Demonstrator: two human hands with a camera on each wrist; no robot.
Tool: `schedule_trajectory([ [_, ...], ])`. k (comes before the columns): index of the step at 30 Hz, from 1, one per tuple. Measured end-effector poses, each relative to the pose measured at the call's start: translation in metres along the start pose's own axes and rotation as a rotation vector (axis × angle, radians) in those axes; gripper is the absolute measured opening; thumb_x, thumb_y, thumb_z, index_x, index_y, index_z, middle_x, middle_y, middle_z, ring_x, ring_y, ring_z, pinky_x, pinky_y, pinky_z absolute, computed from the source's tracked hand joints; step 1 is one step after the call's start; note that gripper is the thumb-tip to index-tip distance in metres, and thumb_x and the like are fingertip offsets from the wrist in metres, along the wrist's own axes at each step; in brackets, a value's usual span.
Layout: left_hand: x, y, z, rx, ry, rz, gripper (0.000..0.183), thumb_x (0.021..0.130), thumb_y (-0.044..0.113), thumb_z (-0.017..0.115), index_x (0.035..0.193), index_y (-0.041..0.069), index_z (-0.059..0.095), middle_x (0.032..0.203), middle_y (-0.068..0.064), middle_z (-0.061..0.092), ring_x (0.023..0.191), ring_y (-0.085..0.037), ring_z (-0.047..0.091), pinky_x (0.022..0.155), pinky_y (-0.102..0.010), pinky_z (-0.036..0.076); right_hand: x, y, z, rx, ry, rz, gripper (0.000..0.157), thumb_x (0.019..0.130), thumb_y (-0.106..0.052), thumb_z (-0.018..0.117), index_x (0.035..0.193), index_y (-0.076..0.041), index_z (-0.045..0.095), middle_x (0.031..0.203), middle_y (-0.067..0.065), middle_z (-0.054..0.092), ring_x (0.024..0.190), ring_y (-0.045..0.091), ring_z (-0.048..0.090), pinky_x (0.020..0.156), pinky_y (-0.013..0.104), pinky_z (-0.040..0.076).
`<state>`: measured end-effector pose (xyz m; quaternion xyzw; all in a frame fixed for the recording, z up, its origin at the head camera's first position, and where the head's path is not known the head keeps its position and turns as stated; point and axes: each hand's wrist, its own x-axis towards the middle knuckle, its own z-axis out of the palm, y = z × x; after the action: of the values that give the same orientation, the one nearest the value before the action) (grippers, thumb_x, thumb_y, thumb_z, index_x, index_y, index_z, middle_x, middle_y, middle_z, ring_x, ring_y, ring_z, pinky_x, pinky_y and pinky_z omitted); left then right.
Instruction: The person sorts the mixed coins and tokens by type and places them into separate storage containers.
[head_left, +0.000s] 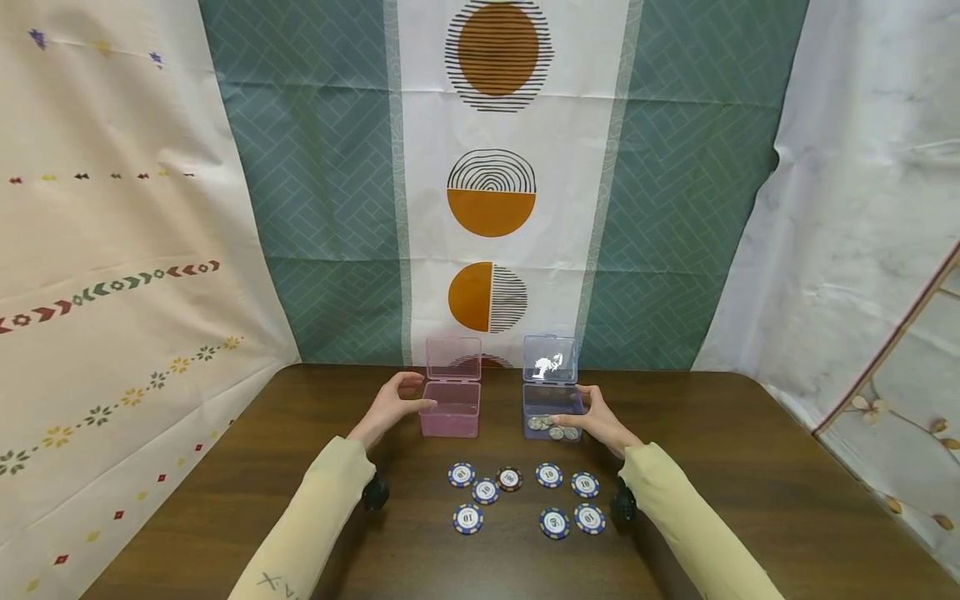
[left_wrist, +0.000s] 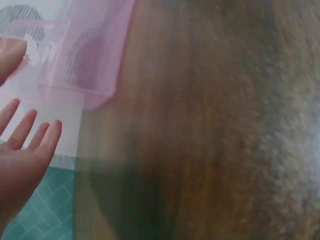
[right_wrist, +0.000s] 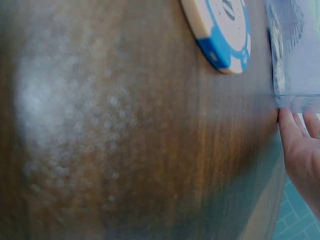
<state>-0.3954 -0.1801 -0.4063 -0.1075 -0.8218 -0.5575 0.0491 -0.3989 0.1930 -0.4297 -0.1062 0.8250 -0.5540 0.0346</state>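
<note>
A pink clear plastic box point(head_left: 450, 422) stands with its lid raised at the back of the table. My left hand point(head_left: 397, 398) is at its left side, fingers spread and thumb stretched toward the box's left wall. To the right stands a blue clear plastic box point(head_left: 561, 398), its lid also up, with several silver coins point(head_left: 556, 433) showing at its bottom. My right hand point(head_left: 602, 421) is at this box's right side; in the right wrist view its straight fingertips point(right_wrist: 283, 114) reach the wall. The thumb crosses the box's front in the head view.
Several blue-and-white poker chips point(head_left: 549, 475) lie loose on the brown wooden table point(head_left: 697, 467) in front of the boxes. One dark-rimmed chip point(head_left: 509, 478) lies among them. A patterned cloth point(head_left: 487, 125) hangs behind the table's back edge.
</note>
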Motion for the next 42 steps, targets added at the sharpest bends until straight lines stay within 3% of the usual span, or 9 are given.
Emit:
schedule_trajectory([
  [6, 0.004, -0.017, 0.003, -0.061, -0.057, 0.015, 0.070, 0.073, 0.017, 0.076, 0.130, 0.001, 0.038, 0.132, -0.018, 0.039, 0.119, -0.034, 0.037, 0.094, -0.049, 0.031, 0.001, 0.001, 0.001, 0.009, 0.006, -0.003, 0.089, 0.073, -0.031, 0.075, 0.134, -0.004, 0.016, 0.136, 0.022, 0.019, 0.124, 0.039, 0.023, 0.095, 0.054, 0.025],
  [11, 0.003, -0.026, 0.005, -0.089, -0.123, -0.016, 0.077, 0.071, 0.015, 0.077, 0.134, 0.005, 0.033, 0.136, -0.015, 0.036, 0.121, -0.031, 0.036, 0.096, -0.051, 0.027, 0.001, 0.001, 0.002, 0.001, -0.003, 0.008, 0.089, 0.073, -0.033, 0.075, 0.134, -0.005, 0.016, 0.138, 0.021, 0.019, 0.125, 0.039, 0.021, 0.095, 0.055, 0.024],
  [22, 0.008, -0.032, 0.003, -0.123, -0.175, -0.029, 0.089, 0.068, 0.020, 0.080, 0.138, 0.010, 0.027, 0.141, -0.012, 0.028, 0.125, -0.029, 0.031, 0.098, -0.051, 0.023, 0.003, -0.001, 0.001, 0.018, 0.008, 0.011, 0.089, 0.073, -0.032, 0.076, 0.134, -0.006, 0.016, 0.137, 0.020, 0.020, 0.123, 0.039, 0.025, 0.096, 0.054, 0.024],
  [30, 0.012, -0.035, 0.004, -0.188, -0.244, -0.015, 0.085, 0.071, 0.013, 0.077, 0.139, 0.012, 0.026, 0.142, -0.011, 0.027, 0.126, -0.027, 0.029, 0.097, -0.048, 0.025, 0.002, -0.001, 0.002, 0.000, 0.008, -0.006, 0.088, 0.073, -0.032, 0.076, 0.134, -0.004, 0.018, 0.136, 0.020, 0.020, 0.124, 0.037, 0.021, 0.095, 0.054, 0.024],
  [42, 0.015, -0.039, 0.005, -0.244, -0.263, -0.041, 0.087, 0.072, 0.012, 0.077, 0.140, 0.007, 0.023, 0.142, -0.013, 0.026, 0.128, -0.027, 0.026, 0.098, -0.047, 0.025, 0.001, 0.000, -0.001, -0.002, 0.014, 0.000, 0.088, 0.073, -0.030, 0.075, 0.134, -0.004, 0.018, 0.136, 0.020, 0.021, 0.125, 0.036, 0.020, 0.096, 0.054, 0.023],
])
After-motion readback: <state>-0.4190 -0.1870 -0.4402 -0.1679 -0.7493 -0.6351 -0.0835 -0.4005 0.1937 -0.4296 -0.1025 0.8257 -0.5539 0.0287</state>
